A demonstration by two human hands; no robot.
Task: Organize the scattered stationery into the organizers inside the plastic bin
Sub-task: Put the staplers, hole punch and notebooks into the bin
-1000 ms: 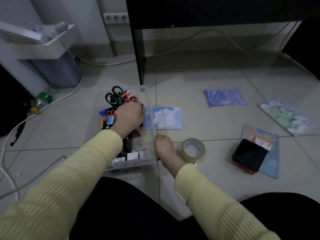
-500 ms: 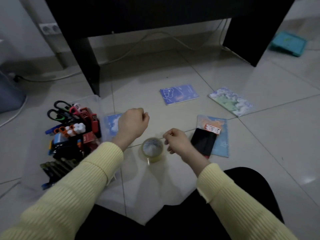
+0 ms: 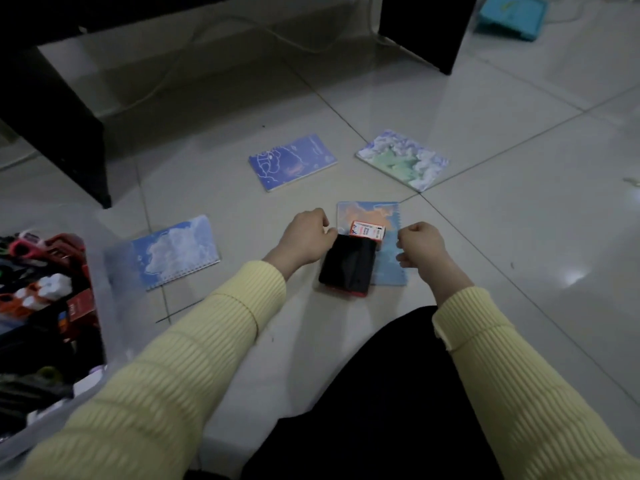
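Black case (image 3: 348, 263) lies w/ long axis near-to-far.

Floor (image 3: 485, 109): pale glossy tiles, dark grout lines, bright light glare (image 3: 575, 277) on the right. Black desk leg (image 3: 65, 140) stands far left, a second black leg (image 3: 426, 29) at top right, well apart. Pale cable (image 3: 221, 36) trails loosely along the floor between them, under the desk. Teal plastic item (image 3: 510, 15) lies in the top right corner, blurred, can't tell what it is. Small white scrap (image 3: 632, 181) sits at the right edge. Black trousers (image 3: 381, 410) fill the bottom centre.
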